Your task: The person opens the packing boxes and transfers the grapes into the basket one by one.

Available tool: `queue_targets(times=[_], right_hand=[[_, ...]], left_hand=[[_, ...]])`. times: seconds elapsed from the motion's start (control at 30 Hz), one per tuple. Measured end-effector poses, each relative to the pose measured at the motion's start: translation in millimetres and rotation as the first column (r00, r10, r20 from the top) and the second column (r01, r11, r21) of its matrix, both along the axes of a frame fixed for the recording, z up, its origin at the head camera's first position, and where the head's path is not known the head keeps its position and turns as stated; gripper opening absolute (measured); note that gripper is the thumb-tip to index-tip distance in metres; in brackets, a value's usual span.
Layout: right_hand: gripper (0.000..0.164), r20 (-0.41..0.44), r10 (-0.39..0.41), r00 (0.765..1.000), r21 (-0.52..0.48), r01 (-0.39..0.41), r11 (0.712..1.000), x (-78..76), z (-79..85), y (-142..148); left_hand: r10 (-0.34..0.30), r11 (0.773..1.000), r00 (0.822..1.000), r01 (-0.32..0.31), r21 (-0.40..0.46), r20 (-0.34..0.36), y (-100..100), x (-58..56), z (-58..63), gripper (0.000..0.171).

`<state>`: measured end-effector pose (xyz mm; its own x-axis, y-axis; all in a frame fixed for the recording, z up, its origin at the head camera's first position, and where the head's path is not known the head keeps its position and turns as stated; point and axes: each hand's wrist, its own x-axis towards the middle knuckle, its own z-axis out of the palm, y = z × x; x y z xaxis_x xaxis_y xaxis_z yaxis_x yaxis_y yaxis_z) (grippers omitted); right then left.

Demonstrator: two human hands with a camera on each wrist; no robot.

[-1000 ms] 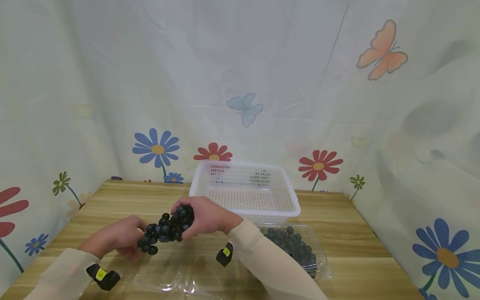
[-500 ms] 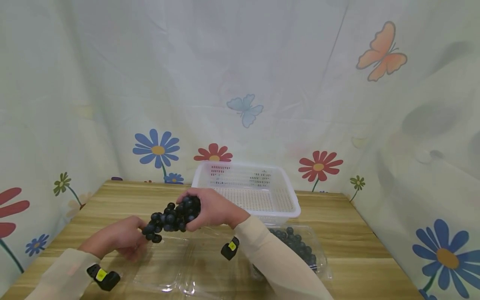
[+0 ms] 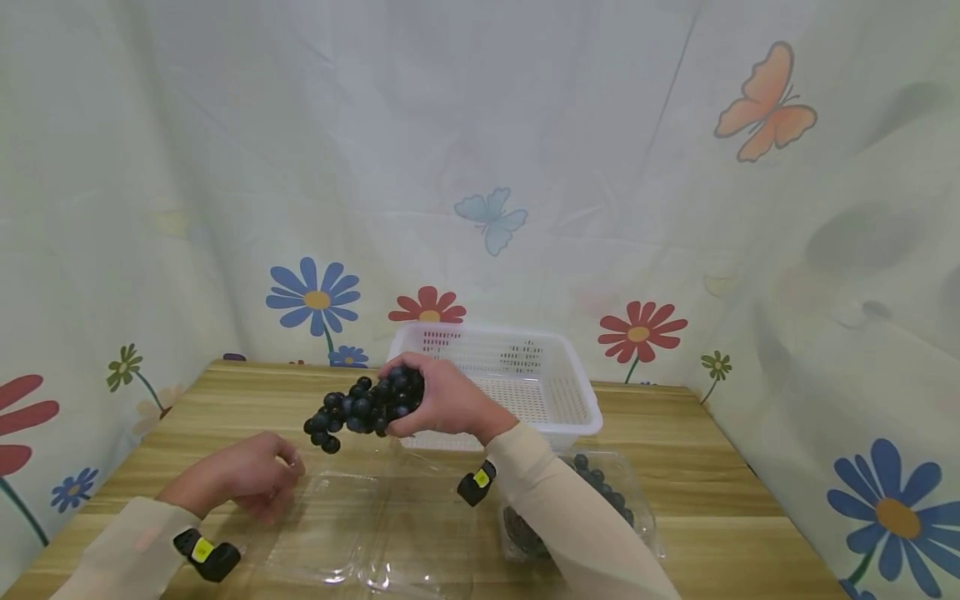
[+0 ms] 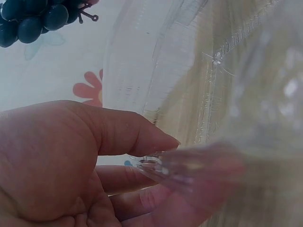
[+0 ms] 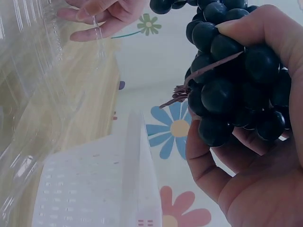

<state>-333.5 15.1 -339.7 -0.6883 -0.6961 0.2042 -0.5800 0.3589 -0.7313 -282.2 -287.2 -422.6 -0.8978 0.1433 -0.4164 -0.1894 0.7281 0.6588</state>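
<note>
My right hand (image 3: 450,404) grips a bunch of dark grapes (image 3: 360,406) in the air, thumb and fingers wrapped round its thick end. A bare brown stem (image 5: 203,71) sticks out of the bunch in the right wrist view. Below and to the left, my left hand (image 3: 255,475) pinches the edge of a clear plastic clamshell box (image 3: 322,517) that lies with its lid folded open. In the left wrist view the thumb (image 4: 137,135) lies on the box's rim (image 4: 165,163), with the other fingers beneath, partly seen through the plastic.
A white perforated basket (image 3: 581,392) stands at the back of the wooden table (image 3: 697,483). Before it, partly behind my right sleeve (image 3: 570,517), sits another clear box with dark grapes (image 3: 607,496) in it. A flower-print curtain (image 3: 480,125) surrounds the table.
My right hand has lifted the grapes up and to the right, away from the left hand and toward the basket. The left hand has stayed at the clear box's edge.
</note>
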Motion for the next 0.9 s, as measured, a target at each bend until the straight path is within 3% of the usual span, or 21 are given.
queue_targets(times=[0.3,0.9], right_hand=[[0.058,-0.016,-0.033,0.999,-0.067,0.032,0.997,-9.7,2.0,12],[0.061,0.022,-0.149,0.989,-0.085,0.15,0.985,-36.0,-3.8,38]], left_hand=[[0.018,1.0,1.0,-0.018,0.008,0.0,0,2.0,-0.5,0.028],[0.027,0.998,0.999,-0.026,0.049,-0.028,-1,6.6,-1.4,0.026]])
